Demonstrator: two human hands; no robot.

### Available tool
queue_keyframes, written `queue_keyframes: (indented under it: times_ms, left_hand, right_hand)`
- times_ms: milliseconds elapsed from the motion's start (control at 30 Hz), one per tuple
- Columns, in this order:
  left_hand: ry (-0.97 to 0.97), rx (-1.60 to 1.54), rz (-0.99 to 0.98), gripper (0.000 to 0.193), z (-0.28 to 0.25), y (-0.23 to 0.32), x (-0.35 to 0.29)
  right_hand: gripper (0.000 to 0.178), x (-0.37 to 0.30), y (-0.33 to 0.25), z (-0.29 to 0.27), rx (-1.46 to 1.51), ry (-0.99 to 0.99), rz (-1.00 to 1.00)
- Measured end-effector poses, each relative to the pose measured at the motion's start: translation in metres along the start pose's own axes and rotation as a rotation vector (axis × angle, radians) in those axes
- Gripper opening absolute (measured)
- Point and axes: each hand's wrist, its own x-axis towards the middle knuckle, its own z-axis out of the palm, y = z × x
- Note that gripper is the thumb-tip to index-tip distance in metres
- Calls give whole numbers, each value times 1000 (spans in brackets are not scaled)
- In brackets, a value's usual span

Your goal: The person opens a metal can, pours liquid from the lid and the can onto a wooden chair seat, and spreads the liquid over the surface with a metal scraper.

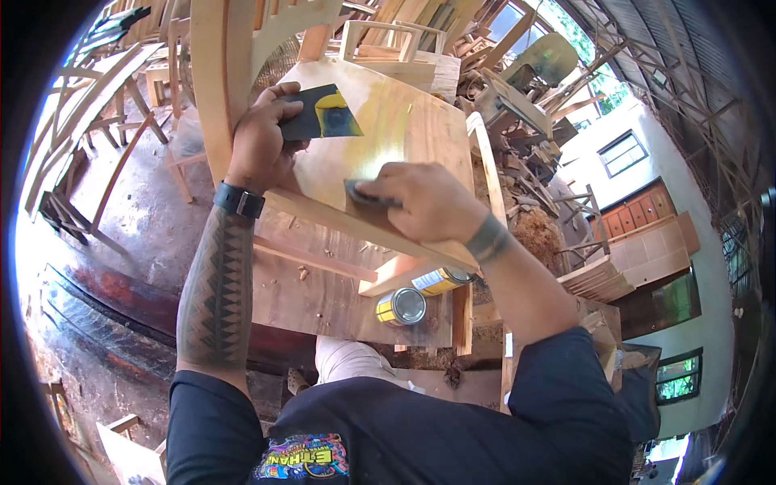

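Note:
My left hand [260, 137] grips a dark flat sheet [305, 123] by its left edge, next to a chair's upright post [220, 89]. A dollop of yellow paste [330, 101] sits on the sheet, with a dark wet-looking patch below it. My right hand [430, 200] is closed on a small dark flat spreader [360, 192] and presses it to the near part of the pale wooden chair seat [432, 137]. Fingers hide part of the spreader. Yellowish smears show across the seat's far left and middle.
Below the seat, two yellow-labelled cans [402, 307] stand on a wooden board [323, 303] scattered with wood chips. A chair rail [315, 259] crosses above it. Wooden offcuts [517, 178] pile up at the right, and chair frames [105, 121] stand at the left.

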Motion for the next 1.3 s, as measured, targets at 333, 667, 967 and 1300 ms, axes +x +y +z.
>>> queue_keyframes:
  times_ms: [333,667,967,1300]
  left_hand:
    - [3,3,-5,33,-7,-5,4]
    - [-21,24,-3,32,5,-1,4]
    - [-66,-43,12,33,18,-5,5]
    - [-17,-10,12,36,-12,-4,4]
  right_hand:
    - [43,-96,-36,-15,101,33,-46]
    - [43,-16,152,-49,-78,77,403]
    - [49,95,318,-37,-557,-309,611]
    - [45,155,225,-17,-280,-210,333]
